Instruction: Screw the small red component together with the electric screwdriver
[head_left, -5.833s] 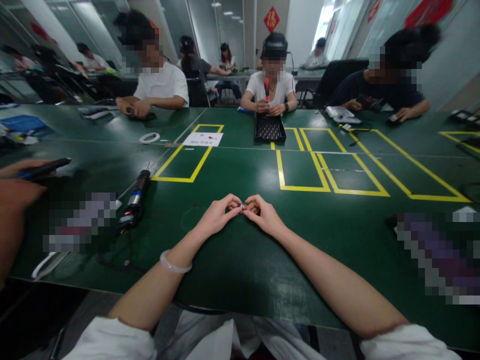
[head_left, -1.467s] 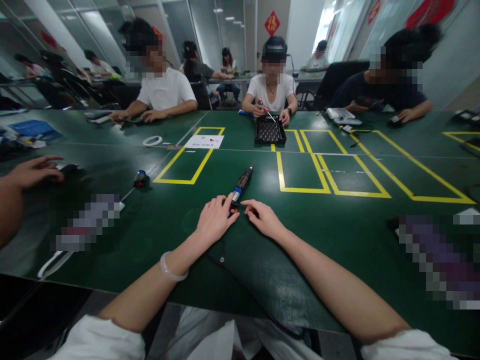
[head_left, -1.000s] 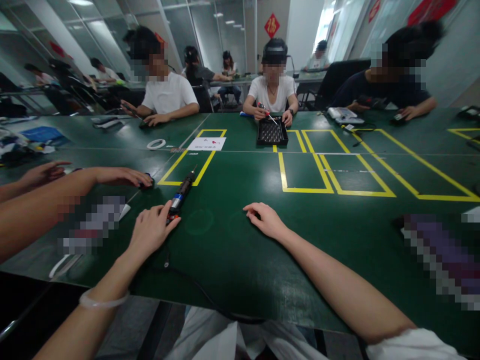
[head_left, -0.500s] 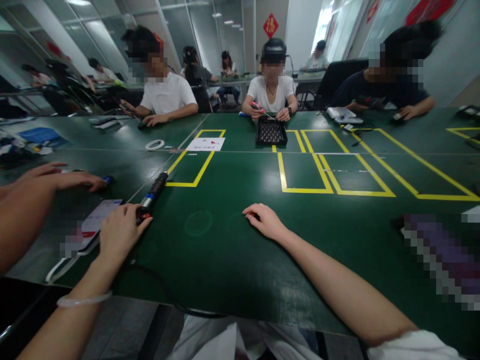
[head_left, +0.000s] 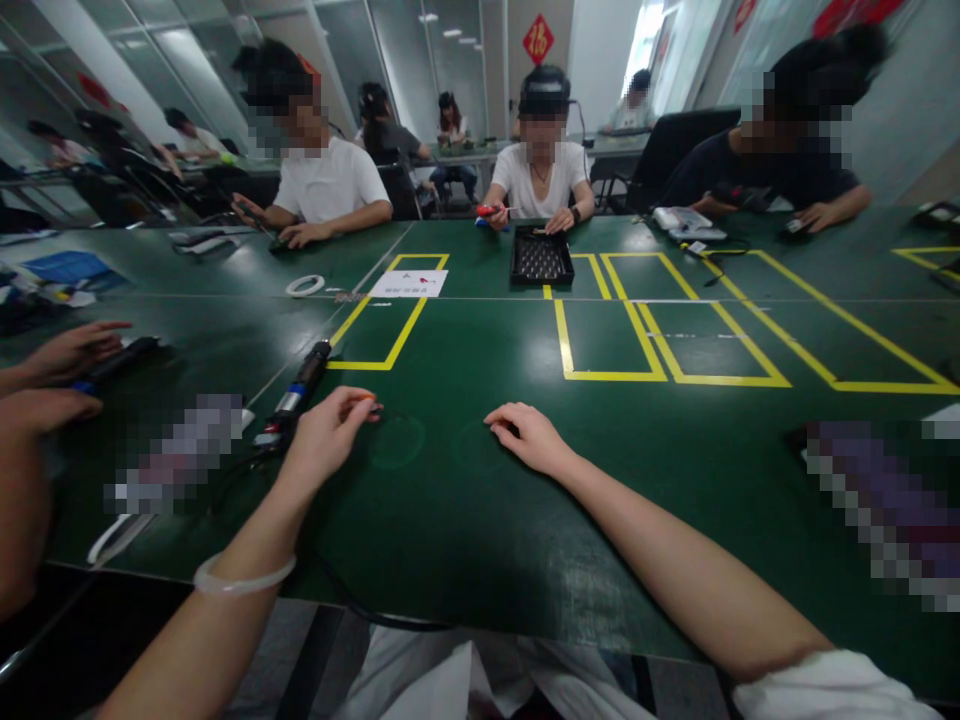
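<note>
Pinched between the thumb and fingers of my left hand is a small orange-and-dark piece, mostly covered by the fingertips. This hand hovers just above the green table, beside a black cylindrical tool with a silver and blue band, which lies on the tabletop. The tool's lower end is partly hidden behind the hand. My right hand rests on the table with fingers loosely bent and the thumb apart, holding nothing. Two faint round marks show on the surface between my hands.
At left lie a blurred-out phone-like object and a co-worker's hands near another dark tool. Yellow tape outlines and a paper sheet lie ahead. Across the table, a person works at a black tray. A pixelated item is at right.
My left hand has moved right, off the end of the black tool, and now carries the small orange-and-dark piece. My right hand has stayed put. The co-worker's hands at left have shifted.
</note>
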